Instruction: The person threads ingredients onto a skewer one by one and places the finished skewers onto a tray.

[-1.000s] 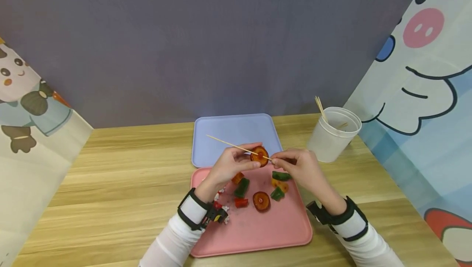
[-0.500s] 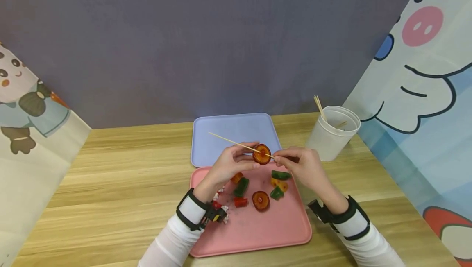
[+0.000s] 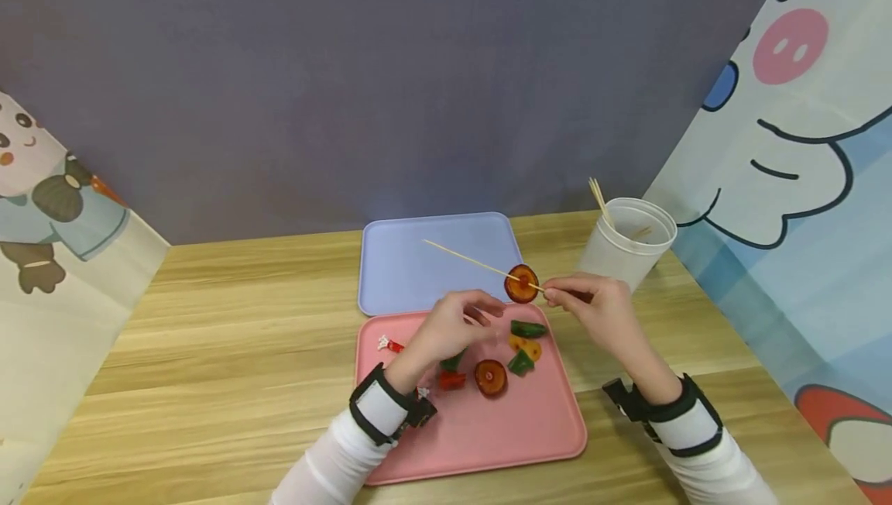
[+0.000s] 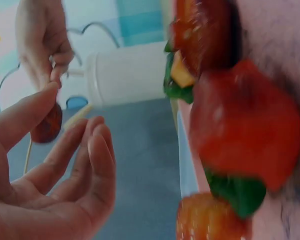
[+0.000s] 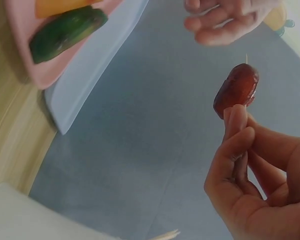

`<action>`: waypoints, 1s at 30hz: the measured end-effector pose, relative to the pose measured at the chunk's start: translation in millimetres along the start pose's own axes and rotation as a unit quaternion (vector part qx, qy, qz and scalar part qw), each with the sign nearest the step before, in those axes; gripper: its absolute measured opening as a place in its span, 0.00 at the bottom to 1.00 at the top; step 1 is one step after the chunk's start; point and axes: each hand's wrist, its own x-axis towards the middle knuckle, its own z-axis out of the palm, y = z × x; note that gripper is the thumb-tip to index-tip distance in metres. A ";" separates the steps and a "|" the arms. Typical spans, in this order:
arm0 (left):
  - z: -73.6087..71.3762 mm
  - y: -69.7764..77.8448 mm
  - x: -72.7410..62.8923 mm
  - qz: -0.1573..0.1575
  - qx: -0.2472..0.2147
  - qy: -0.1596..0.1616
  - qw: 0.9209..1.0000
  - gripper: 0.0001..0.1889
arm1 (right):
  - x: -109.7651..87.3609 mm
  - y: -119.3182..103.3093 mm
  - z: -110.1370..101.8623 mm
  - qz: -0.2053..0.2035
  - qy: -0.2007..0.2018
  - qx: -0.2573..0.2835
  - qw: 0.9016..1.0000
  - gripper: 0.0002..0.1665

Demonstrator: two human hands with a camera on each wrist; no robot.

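Observation:
My right hand (image 3: 605,310) pinches the blunt end of a bamboo skewer (image 3: 465,257), held up over the gap between the trays and the tub. Threaded on it near the fingers is a round brown slice (image 3: 512,290) with an orange middle, mushroom-like. The skewer's long bare part points left, over the blue tray (image 3: 418,280). My left hand (image 3: 446,328) holds nothing; its fingers are loosely bent above the pink tray (image 3: 516,435). A similar round slice (image 3: 491,379) lies on that tray, with a red piece (image 3: 452,380) beside it.
Green pieces (image 3: 520,363) and a yellow piece (image 3: 526,347) lie on the pink tray's right side. In the left wrist view, a corn piece (image 4: 210,220) shows. A white tub (image 3: 613,257) with several skewers (image 3: 599,199) stands behind my right hand.
My left hand has let go of the round slice and drawn back lower over the pink tray. My right hand has moved rightward, carrying the skewer and slice with it.

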 end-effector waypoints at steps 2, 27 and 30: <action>6.6 3.8 0.9 -0.007 0.034 -0.004 0.999 0.14 | -1.2 2.4 -3.2 -0.003 0.005 0.001 1.000 0.06; 60.6 21.5 9.9 -0.018 0.294 -0.025 0.955 0.16 | -16.1 21.5 -33.5 0.037 0.054 -0.091 0.994 0.04; 65.2 19.7 11.4 -0.019 0.320 -0.025 0.947 0.11 | -16.9 23.4 -35.2 0.038 0.057 -0.096 0.993 0.04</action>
